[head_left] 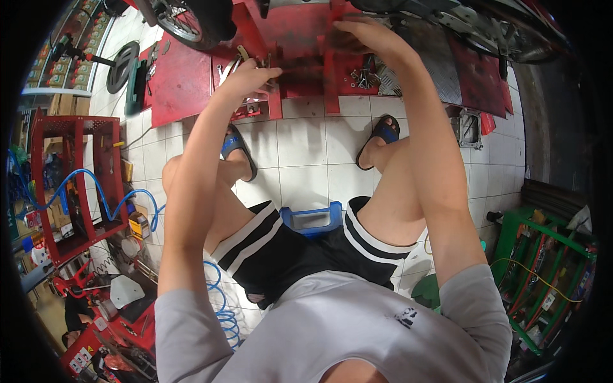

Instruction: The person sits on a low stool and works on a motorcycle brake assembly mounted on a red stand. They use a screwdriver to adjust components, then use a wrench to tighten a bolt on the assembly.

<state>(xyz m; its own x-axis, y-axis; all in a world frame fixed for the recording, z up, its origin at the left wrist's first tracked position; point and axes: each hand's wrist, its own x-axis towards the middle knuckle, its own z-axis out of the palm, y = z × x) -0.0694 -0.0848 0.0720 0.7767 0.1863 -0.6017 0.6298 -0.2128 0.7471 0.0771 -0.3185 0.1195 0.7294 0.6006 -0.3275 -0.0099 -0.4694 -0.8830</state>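
Note:
My left hand (248, 79) is at the left red upright (274, 96) of a red motorcycle work stand, its fingers apart and reaching to the right. I see nothing clearly held in it. Further right, my right hand (365, 35) reaches over the stand's red deck near the other upright (331, 83). Its fingers are dark and blurred, so whether they grip anything is hidden. Wrenches (219, 71) lie beside my left hand. Below my right hand sits a pile of small metal parts (366, 75), with nuts and bolts around it.
A motorcycle wheel (182, 22) stands at the far left, and engine parts (511, 38) at the far right. A red rack (80, 185) and blue air hose (96, 175) are at left. A green rack (543, 274) stands at right. A blue stool (311, 220) is beneath me.

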